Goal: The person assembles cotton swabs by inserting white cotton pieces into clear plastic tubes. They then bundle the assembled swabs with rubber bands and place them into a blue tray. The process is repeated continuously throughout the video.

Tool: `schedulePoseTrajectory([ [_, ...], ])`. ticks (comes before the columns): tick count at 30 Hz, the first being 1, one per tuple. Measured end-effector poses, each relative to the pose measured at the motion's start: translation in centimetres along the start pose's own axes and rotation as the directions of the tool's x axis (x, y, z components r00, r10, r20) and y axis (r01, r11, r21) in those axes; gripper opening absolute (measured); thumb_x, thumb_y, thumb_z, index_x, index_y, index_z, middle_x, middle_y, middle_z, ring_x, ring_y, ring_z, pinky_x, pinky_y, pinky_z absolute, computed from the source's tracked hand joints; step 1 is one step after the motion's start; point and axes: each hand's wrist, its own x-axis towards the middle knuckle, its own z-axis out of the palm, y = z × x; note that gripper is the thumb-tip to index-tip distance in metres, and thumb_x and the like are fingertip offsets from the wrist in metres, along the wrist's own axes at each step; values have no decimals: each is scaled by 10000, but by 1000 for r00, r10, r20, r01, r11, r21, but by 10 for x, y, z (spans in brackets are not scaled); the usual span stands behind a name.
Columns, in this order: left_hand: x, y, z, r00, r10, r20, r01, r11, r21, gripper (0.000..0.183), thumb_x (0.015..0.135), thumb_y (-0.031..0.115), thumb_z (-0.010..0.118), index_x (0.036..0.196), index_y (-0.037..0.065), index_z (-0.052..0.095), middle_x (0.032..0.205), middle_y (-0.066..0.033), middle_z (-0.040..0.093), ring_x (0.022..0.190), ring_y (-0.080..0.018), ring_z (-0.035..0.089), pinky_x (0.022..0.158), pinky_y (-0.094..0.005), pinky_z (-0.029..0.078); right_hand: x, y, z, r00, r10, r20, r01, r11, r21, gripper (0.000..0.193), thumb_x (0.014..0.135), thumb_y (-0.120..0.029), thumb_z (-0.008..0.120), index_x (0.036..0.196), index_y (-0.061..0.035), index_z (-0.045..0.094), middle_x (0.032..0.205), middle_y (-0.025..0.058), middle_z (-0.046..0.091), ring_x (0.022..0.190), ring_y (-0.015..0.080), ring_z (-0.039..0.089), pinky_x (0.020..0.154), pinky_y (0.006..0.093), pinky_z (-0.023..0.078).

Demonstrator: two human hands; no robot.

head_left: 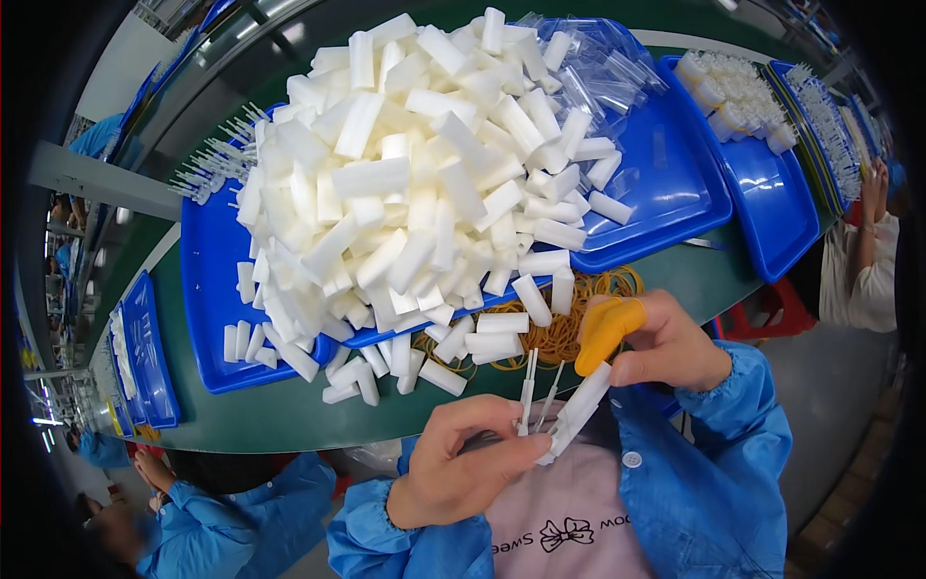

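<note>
My left hand (pixel 463 468) pinches thin white rods with slim pins (pixel 527 391) between thumb and fingers. Its fingertips also meet the lower end of a white foam block (pixel 582 400), which seems to have a clear plastic sleeve around it. The block is tilted, its upper end gripped by my right hand (pixel 666 343). A yellow finger cot (pixel 610 333) covers one finger of that hand. Just beyond my hands lie tan rubber bands (pixel 550 343) in a loose heap. A large pile of white foam blocks (pixel 386 183) rises behind them. The exact join between rods and block is hard to make out.
Blue trays (pixel 217 318) hold the pile on a green table (pixel 289 425). Clear plastic sleeves (pixel 603 72) lie in the right tray, white pinned rods (pixel 217 159) at the far left. Another tray (pixel 772 212) stands right. A co-worker's blue sleeve (pixel 231 516) is at lower left.
</note>
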Motion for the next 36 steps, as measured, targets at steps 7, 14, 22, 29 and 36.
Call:
schedulePoseTrajectory([
  [7, 1, -3, 2, 999, -14, -53, 7, 991, -135, 406, 707, -16, 745, 1092, 5, 619, 1186, -198, 443, 857, -203, 609, 724, -287, 521, 2, -6, 6, 982, -150, 116, 172, 963, -209, 269, 710, -194, 788, 882, -18, 681, 877, 90, 656, 892, 239, 549, 848, 375, 399],
  [14, 8, 8, -2, 978, -201, -57, 204, 978, 45, 333, 711, 14, 748, 1028, 9, 648, 1064, -162, 592, 841, -202, 631, 697, -275, 520, -7, 5, 27, 996, 58, -69, -48, 989, 142, 217, 807, -139, 696, 971, -3, 653, 921, 75, 633, 848, 162, 568, 787, 293, 434],
  [22, 1, -4, 1, 932, -341, -124, 306, 922, -235, 253, 717, -8, 732, 964, 12, 679, 928, -115, 636, 798, -193, 633, 662, -266, 510, -6, 0, 18, 992, -123, -27, 120, 986, -114, 205, 829, -124, 668, 989, 0, 647, 935, 69, 626, 837, 139, 568, 759, 269, 445],
  [29, 2, -4, -1, 969, -227, -101, 217, 970, -108, 227, 720, -13, 727, 940, 15, 682, 930, -112, 631, 798, -178, 619, 658, -263, 503, -6, 4, 26, 999, 30, -22, -31, 998, -49, 122, 819, -116, 665, 889, -18, 648, 835, 48, 602, 784, 149, 566, 707, 265, 430],
  [36, -2, -6, -1, 953, -271, -136, 254, 959, -129, 217, 720, -32, 720, 928, 11, 678, 927, -113, 627, 796, -176, 612, 673, -256, 496, 9, -2, 20, 932, -353, 81, 344, 792, -504, 226, 767, -144, 713, 944, -20, 647, 855, 68, 620, 794, 227, 571, 727, 307, 436],
])
